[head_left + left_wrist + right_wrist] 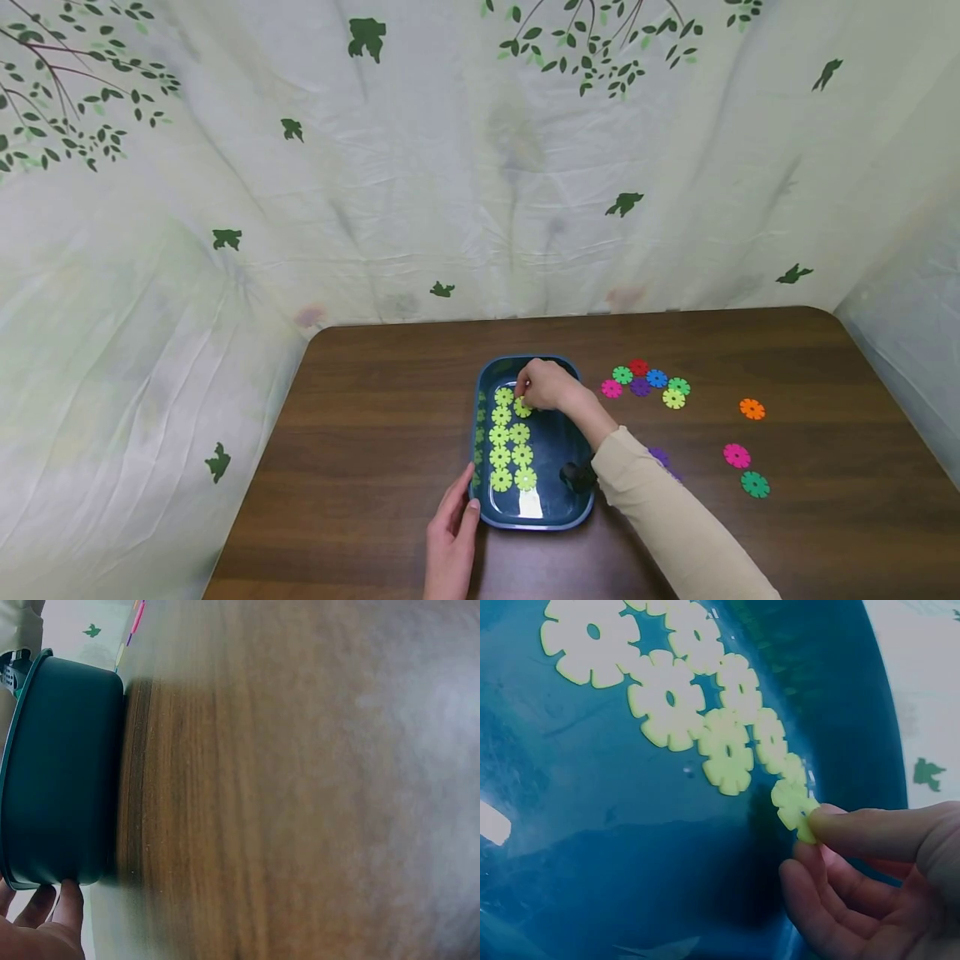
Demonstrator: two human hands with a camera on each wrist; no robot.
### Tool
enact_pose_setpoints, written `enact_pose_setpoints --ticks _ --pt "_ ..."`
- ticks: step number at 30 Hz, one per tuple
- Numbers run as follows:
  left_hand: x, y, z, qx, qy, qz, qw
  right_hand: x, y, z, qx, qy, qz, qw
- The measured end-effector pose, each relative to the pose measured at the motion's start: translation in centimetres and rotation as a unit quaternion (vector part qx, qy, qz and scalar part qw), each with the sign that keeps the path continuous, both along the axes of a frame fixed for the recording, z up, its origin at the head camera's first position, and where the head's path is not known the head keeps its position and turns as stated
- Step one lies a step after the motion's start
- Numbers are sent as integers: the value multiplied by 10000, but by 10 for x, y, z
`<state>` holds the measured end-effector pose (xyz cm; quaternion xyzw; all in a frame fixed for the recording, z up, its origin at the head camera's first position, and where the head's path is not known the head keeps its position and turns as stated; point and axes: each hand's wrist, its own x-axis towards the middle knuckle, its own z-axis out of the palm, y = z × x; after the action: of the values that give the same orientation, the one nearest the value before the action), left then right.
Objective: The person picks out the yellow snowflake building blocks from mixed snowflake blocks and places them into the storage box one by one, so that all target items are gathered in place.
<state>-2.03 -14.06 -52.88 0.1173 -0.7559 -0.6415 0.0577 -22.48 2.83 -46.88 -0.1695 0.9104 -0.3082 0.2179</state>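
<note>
A blue rectangular tray (pixel 551 500) holds two columns of yellow-green flower-shaped plastic discs (pixel 500 457) along its left side. At the top of the right-hand column, my right hand (pixel 551 386) reaches in over the tray's far part. Between thumb and fingertips it pinches one yellow-green disc (pixel 791 804) by its edge, tilted, close by the lined-up discs in the right wrist view. My left hand (pixel 452 533) is at the tray's near left corner. Its fingertips (pixel 70 892) touch the outer wall, with fingers fairly straight.
Right of the tray lies a loose cluster of coloured discs (pixel 656 378). Farther right are an orange disc (pixel 752 409), a pink one (pixel 737 456) and a green one (pixel 755 484). Purple discs (pixel 659 456) are partly hidden by my right sleeve (pixel 667 508). A printed curtain (pixel 480 167) hangs behind the table.
</note>
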Motion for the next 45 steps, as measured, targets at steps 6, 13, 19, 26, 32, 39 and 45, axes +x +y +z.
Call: enact_pose_setpoints --ticks 6,13,19,26,32,39,45 --pt "0 0 0 -32 -31 -3 10000 -1 0 -9 10 -24 -88 10000" --pt "1 0 0 -4 -34 7 10000 -2 -1 -16 -202 -264 -242 9992" --pt "1 0 0 -11 -37 17 10000 -2 -4 -18 -79 -141 -283 9995" --pt "1 1 -1 14 28 6 10000 -1 -7 -17 68 11 -327 9994" --pt "0 1 -1 2 34 -8 10000 -1 -6 -16 122 2 -323 9994" --pt "-1 1 -1 -67 -102 -27 9999 -3 -2 -11 144 81 -147 9998" --pt "-1 0 -1 -80 -106 -19 9999 2 -1 0 50 165 -8 9999"
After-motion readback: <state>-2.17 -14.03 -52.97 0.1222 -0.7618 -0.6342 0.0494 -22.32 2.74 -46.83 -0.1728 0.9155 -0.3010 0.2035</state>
